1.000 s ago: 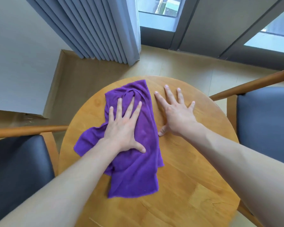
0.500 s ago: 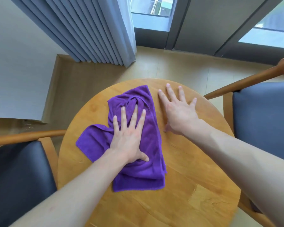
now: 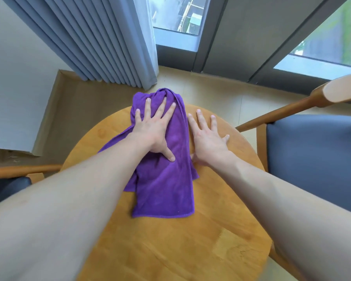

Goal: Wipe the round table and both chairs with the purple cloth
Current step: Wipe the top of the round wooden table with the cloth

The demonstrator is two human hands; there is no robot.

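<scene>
Left hand (image 3: pixel 154 128): flat, fingers straight and fanned, palm pressed down on the purple cloth (image 3: pixel 166 179); thumb stretched out toward the near side, also on the cloth. Fingertips reach nearly to the far end of the cloth.

Right hand (image 3: pixel 208 140): flat, fingers straight and spread, palm on the bare wood of the round table (image 3: pixel 170 250), just beside the cloth's right edge; the thumb side touches or lies against the cloth, exact contact not discernible.

Purple cloth: one piece, rumpled and partly folded over itself, laid lengthwise away from the person. Far end bunched and overhanging the table's far rim; near hem lies straight toward the middle of the tabletop; a corner spreads leftward under the left forearm.

Round table: light wood, grain visible; nothing on it besides the cloth and the hands. The near half and the right portion show bare wood.

Right chair (image 3: pixel 312 155): wooden frame, dark blue-grey seat pad, drawn close to the table's right rim; its armrest angles toward the table.

Left chair (image 3: pixel 8 185): wooden armrest and dark seat, close to the table's left rim, largely hidden behind the left forearm.

Surroundings: grey-blue pleated curtain (image 3: pixel 101 41) hanging to the floor beyond the table's far edge; dark-framed window (image 3: pixel 211 37) behind; pale wooden floor (image 3: pixel 221 94) between table and window.
</scene>
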